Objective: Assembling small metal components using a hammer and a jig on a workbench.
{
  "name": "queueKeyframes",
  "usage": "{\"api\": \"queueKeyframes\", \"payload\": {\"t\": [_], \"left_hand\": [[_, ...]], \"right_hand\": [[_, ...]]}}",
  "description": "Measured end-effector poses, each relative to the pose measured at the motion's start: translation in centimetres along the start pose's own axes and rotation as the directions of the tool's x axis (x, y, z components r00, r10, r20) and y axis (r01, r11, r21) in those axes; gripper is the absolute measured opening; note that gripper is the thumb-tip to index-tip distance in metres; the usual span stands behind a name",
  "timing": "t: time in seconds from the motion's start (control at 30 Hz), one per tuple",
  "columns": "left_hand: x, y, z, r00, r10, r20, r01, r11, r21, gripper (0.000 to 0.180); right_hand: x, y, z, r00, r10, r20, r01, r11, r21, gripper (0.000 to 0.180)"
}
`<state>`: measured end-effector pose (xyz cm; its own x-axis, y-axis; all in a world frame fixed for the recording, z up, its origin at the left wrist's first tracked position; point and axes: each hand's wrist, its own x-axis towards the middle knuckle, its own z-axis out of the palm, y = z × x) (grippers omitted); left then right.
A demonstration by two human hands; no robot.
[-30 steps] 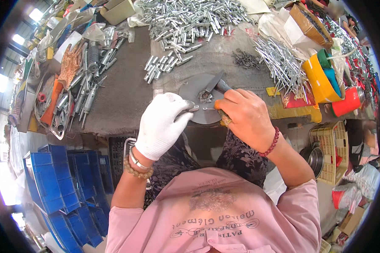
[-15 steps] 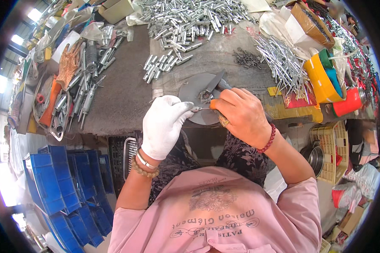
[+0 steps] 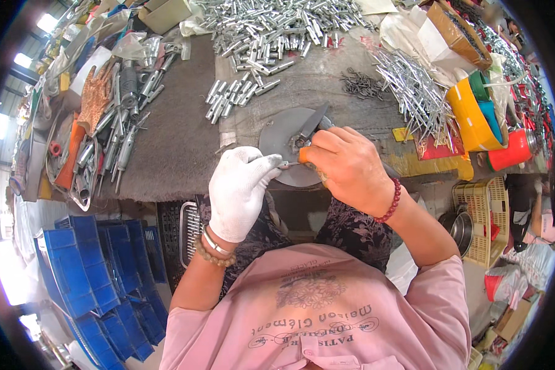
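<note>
Small metal piece (image 3: 288, 164) between the 2 hands: too small to identify, mostly covered by the gloved left hand's (image 3: 239, 190) fingertips. Right hand (image 3: 345, 166) hides the handle of the tool (image 3: 308, 126) it grips; only the dark tip shows above it. Round metal plate (image 3: 279, 139) partly covered by both hands.
</note>
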<state>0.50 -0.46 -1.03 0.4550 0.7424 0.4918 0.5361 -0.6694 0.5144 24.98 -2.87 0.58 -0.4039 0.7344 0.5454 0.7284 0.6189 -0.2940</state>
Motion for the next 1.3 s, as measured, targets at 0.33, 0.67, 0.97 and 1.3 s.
{"api": "queueKeyframes", "payload": {"t": [0.33,0.67,0.97,1.3], "left_hand": [[-0.2,0.3,0.2,1.0,-0.01,0.007,0.01,1.0,0.023,0.025],[-0.1,0.0,0.7,0.997,0.04,-0.068,-0.038,0.999,0.036,0.03],[-0.3,0.1,0.7,0.996,0.046,-0.075,-0.043,0.998,0.04,0.033],[-0.5,-0.1,0.5,0.998,0.008,-0.058,-0.008,1.0,-0.009,0.024]], "right_hand": [[-1.0,1.9,-1.2,0.971,0.158,-0.178,-0.166,0.986,-0.027,0.019],[-3.2,9.9,-4.6,0.834,0.512,-0.207,-0.551,0.759,-0.346,0.023],[-2.1,10.7,-4.0,0.868,0.489,-0.091,-0.475,0.76,-0.444,0.032],[-0.6,5.0,-6.2,0.836,0.542,0.086,-0.547,0.834,0.065,0.025]]}}
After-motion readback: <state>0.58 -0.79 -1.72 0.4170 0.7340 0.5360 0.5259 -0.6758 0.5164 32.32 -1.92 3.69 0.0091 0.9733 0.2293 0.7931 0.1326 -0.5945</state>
